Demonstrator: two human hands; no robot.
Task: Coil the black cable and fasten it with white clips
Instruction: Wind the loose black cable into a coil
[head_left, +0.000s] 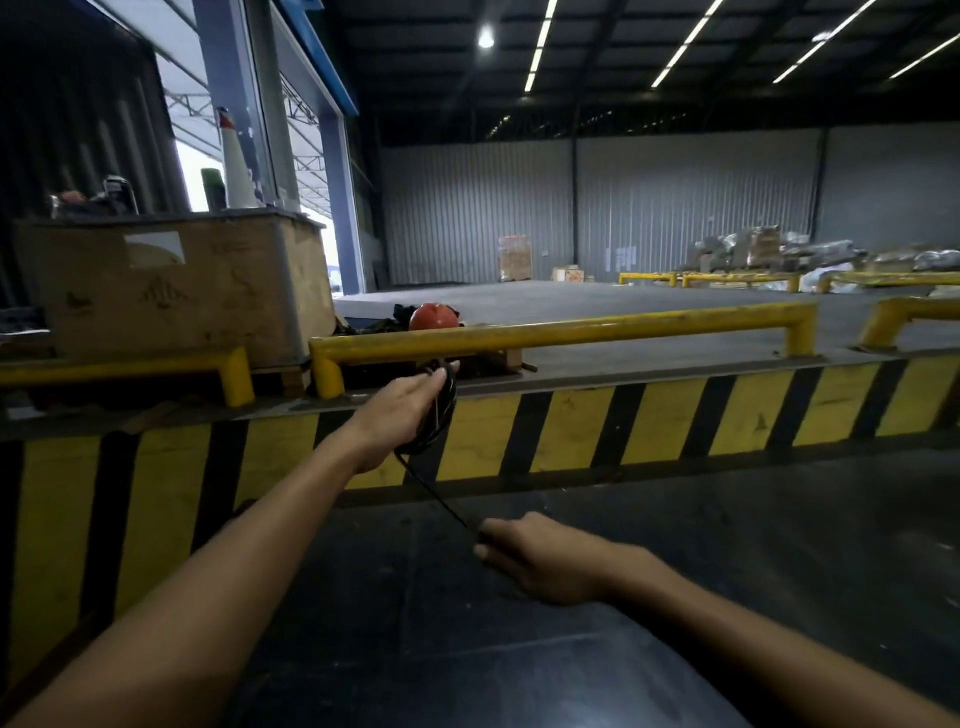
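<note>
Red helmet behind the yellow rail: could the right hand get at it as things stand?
Probably not easily: the right hand grips the black cable, and the yellow rail stands before the red helmet.

Two hands, left hand (402, 415) and right hand (540, 558), one black cable (439, 415), one orange helmet (434, 318).

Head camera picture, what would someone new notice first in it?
Two bare arms reach forward at centre: the left hand holds a bundle of coiled black cable, and a strand runs down to the right hand, which pinches it. Behind them, a yellow and black striped dock edge crosses the whole view, topped by a yellow guard rail. A red helmet sits just beyond the rail.
</note>
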